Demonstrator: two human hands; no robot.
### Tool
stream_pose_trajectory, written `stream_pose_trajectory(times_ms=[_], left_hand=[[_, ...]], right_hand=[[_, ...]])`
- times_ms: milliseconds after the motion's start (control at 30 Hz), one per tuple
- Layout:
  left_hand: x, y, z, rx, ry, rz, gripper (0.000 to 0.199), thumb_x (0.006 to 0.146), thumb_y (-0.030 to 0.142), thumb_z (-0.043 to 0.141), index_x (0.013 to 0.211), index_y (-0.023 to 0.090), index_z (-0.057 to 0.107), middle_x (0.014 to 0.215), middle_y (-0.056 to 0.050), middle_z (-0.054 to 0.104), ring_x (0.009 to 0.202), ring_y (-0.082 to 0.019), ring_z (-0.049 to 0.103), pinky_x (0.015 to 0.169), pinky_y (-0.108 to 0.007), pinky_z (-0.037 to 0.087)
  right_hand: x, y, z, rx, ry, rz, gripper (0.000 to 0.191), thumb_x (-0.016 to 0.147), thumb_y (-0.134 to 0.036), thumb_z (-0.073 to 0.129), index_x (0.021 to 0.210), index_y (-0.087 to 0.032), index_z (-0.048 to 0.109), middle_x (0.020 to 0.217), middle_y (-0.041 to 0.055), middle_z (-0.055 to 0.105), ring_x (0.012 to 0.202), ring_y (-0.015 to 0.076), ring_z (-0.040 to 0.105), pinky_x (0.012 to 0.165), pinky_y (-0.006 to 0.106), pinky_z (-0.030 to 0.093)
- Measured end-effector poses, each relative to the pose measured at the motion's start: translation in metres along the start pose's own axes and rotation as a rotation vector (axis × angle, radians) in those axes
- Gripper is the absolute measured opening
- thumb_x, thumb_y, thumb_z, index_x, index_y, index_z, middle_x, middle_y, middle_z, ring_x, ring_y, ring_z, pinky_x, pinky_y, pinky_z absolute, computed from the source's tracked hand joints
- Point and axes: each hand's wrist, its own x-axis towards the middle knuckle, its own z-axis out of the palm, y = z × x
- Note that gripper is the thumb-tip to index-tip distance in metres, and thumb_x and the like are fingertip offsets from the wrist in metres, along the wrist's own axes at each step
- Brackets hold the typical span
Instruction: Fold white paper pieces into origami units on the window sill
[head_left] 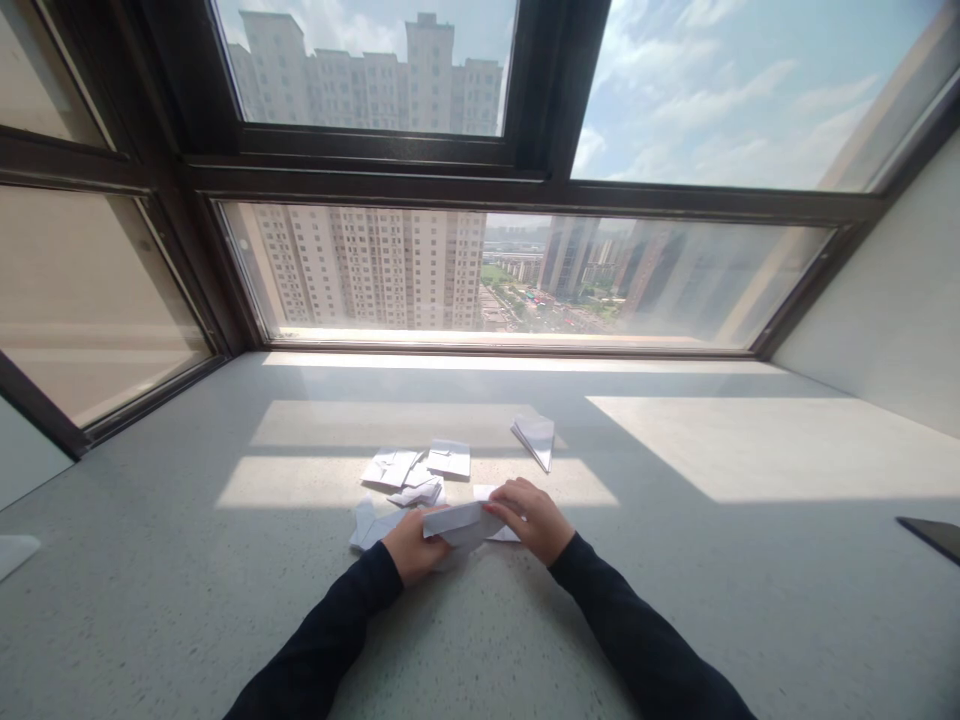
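A folded sheet of white paper point(459, 522) is held up between both hands, just above the sill. My left hand point(414, 550) grips its left side, with the fingertips partly hidden behind the paper. At its upper right edge, my right hand point(534, 518) pinches the paper between thumb and fingers. Several folded white paper pieces point(390, 467) lie just beyond my left hand, some overlapping. Another paper piece point(369, 526) rests beside the left wrist. Farther off, past my right hand, lies a pointed folded paper point(536, 440).
The pale speckled window sill point(645, 600) carries bands of sunlight and shadow. A dark-framed window point(525, 195) closes off the far side. At the right edge lies a dark flat object point(931, 538); a white object point(16, 552) shows at the left edge.
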Motion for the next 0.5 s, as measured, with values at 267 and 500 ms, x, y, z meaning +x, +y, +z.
stream_pose_trajectory(times_ms=[267, 500], left_hand=[[0.004, 0.003, -0.014, -0.397, 0.064, -0.379, 0.027, 0.058, 0.021, 0.061, 0.084, 0.016, 0.061, 0.078, -0.002, 0.06, 0.068, -0.016, 0.058, 0.064, -0.03, 0.048], [0.005, 0.006, -0.02, -0.591, -0.008, -0.576, 0.032, 0.063, 0.032, 0.057, 0.089, 0.015, 0.063, 0.077, -0.003, 0.06, 0.067, -0.013, 0.054, 0.059, -0.023, 0.045]], right_hand=[[0.002, 0.0, -0.015, 0.058, 0.243, 0.076, 0.017, 0.078, -0.029, 0.046, 0.082, -0.022, 0.061, 0.08, 0.0037, 0.064, 0.07, 0.0181, 0.053, 0.065, 0.031, 0.04], [-0.001, -0.019, -0.009, -0.068, 0.071, -0.084, 0.016, 0.078, -0.028, 0.048, 0.076, -0.023, 0.063, 0.068, 0.001, 0.064, 0.062, 0.0159, 0.047, 0.06, 0.03, 0.031]])
